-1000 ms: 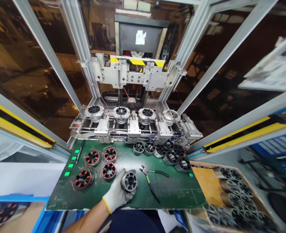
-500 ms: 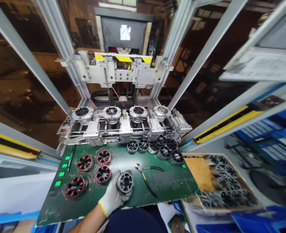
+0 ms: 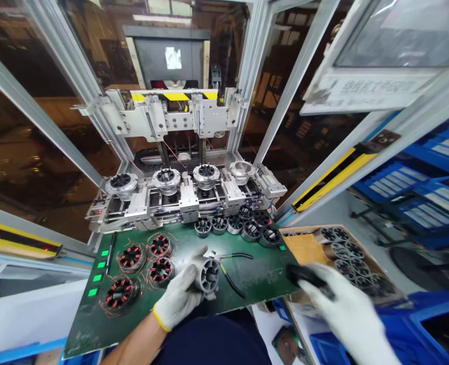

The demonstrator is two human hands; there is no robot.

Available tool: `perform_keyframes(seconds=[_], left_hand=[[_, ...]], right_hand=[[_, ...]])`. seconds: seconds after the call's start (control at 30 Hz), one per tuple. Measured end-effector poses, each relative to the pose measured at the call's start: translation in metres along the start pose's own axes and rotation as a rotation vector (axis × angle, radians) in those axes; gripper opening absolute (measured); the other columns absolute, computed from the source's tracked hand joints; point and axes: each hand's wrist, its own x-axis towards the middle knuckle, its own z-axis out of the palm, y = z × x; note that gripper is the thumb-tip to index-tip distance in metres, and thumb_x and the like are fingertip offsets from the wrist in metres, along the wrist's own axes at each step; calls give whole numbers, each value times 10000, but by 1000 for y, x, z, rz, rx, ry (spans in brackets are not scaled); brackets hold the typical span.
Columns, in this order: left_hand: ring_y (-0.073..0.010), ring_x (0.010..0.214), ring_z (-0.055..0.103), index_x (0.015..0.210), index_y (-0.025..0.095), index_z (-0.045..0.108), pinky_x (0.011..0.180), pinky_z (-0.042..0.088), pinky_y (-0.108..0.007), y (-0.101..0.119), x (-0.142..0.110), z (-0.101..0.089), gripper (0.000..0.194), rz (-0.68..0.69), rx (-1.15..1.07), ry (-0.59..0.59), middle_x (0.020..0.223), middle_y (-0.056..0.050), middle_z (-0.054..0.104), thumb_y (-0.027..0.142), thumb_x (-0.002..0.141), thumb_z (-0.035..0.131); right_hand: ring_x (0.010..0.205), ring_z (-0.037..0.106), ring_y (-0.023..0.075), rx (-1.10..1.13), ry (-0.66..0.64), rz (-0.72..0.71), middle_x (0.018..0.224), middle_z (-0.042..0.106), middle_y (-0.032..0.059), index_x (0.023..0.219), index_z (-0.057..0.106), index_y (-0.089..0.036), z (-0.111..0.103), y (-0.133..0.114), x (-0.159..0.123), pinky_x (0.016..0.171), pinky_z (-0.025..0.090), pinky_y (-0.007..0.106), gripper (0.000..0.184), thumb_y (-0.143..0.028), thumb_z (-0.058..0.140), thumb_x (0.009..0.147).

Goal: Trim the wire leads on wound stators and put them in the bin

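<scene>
My left hand (image 3: 178, 296), in a white glove, grips a grey metal stator core (image 3: 209, 275) just above the green mat (image 3: 247, 296). My right hand (image 3: 346, 314), also gloved and blurred by motion, is at the mat's right edge and holds a dark object (image 3: 304, 275) that I cannot make out. Several copper-wound stators (image 3: 140, 263) lie on the mat to the left of my left hand. Cutting pliers (image 3: 232, 268) lie just right of the held core.
A row of bare stator cores (image 3: 234, 225) lines the mat's far edge. Behind it, a winding machine (image 3: 178, 187) carries stators on three fixtures and one empty fixture (image 3: 243, 171). A cardboard box of stator cores (image 3: 346, 256) stands at the right. Blue crates (image 3: 418, 182) sit further right.
My right hand has come into view at the right with a dark object. My left hand has tilted the core and shifted it slightly right, towards the pliers. The camera has turned right.
</scene>
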Motion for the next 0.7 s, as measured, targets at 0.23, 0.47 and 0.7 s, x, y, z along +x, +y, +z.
perform_keyframes(seconds=[0.23, 0.47, 0.7], left_hand=[[-244, 957, 617, 1406, 291, 294, 830, 489, -341, 26, -14, 26, 1069, 304, 210, 68, 1135, -75, 615, 302, 505, 870], [-235, 946, 622, 1338, 275, 380, 859, 474, -325, 47, -45, 7, 1038, 425, 401, 315, 1154, -51, 615, -3, 406, 744], [-190, 881, 631, 1378, 292, 356, 791, 483, -273, 53, -69, 23, 1008, 348, 508, 534, 1130, -29, 639, -9, 476, 692]], right_hand=[[1246, 454, 326, 289, 260, -671, 1334, 482, 207, 1215, 495, -114, 76, -173, 9, 930, 484, 506, 428, -240, 586, 816], [1335, 326, 334, 471, 36, -925, 1449, 333, 206, 1240, 437, -120, 100, -188, 4, 969, 438, 540, 444, -52, 501, 806], [1247, 439, 307, 517, -10, -987, 1376, 432, 200, 1145, 493, -141, 97, -202, 18, 899, 476, 492, 344, -95, 531, 806]])
